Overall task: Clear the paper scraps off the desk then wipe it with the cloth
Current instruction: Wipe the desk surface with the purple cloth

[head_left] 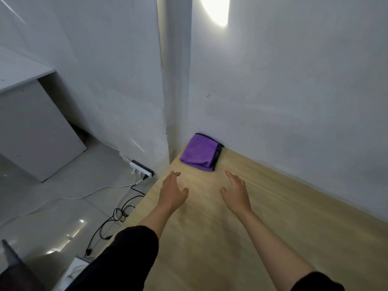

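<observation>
Grip wide on both: left hand [173, 192] and right hand [236, 193], fingers spread and loosely extended, nothing held.

Purple cloth [199, 153], folded, at 12 o'clock from the hands, in the far left corner of the wooden bench [273, 217], set against the white wall [294, 91]; dark trim along its right edge.

Off the bench at 9 o'clock: grey floor [52, 211]; white power strip [141, 170] with plugs at the wall foot; white and black cables [117, 213] trailing toward 7 o'clock. White cabinet [31, 133] at 10 o'clock. Bright light patch [216, 9] on the wall, top of view.

Bottom left corner: dark shape and a white box, cut off, not identifiable. Bench surface blurred. Black sleeves [126, 255] on both arms, the right one cut by the frame edge.

Left hand near the bench's left edge, right hand at its 3 o'clock, thumbs facing, fingertips near the cloth but apart from it. Contact of palms with bench: cannot tell.
</observation>
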`<action>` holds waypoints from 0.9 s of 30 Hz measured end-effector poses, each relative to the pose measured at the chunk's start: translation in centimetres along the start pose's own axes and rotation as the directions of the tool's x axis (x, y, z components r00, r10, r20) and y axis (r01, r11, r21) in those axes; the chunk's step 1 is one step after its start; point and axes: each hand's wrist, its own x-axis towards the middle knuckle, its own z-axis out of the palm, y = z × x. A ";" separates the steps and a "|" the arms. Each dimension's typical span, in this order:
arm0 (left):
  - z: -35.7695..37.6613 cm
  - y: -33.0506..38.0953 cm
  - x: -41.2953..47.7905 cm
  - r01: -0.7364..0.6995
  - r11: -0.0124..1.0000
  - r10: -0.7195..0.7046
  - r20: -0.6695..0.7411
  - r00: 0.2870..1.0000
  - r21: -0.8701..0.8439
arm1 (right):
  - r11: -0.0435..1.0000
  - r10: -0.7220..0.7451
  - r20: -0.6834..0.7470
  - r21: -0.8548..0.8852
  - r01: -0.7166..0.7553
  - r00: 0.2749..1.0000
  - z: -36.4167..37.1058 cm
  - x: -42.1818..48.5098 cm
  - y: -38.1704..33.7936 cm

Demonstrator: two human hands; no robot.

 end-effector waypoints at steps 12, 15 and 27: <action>0.7 1.0 6.6 0.003 0.970 -0.004 -0.003 1.000 -0.244 | 0.971 -0.054 0.091 -0.229 0.073 0.994 4.4 7.2 -0.5; 1.4 1.0 6.9 0.142 0.921 -0.132 0.054 0.990 -0.363 | 0.918 -0.144 0.000 -0.373 0.133 0.990 4.8 8.2 -0.6; 0.4 5.9 4.0 0.493 0.424 -0.142 0.482 0.864 -0.759 | 0.881 -0.455 -0.347 -0.038 0.472 0.820 3.1 0.3 -3.4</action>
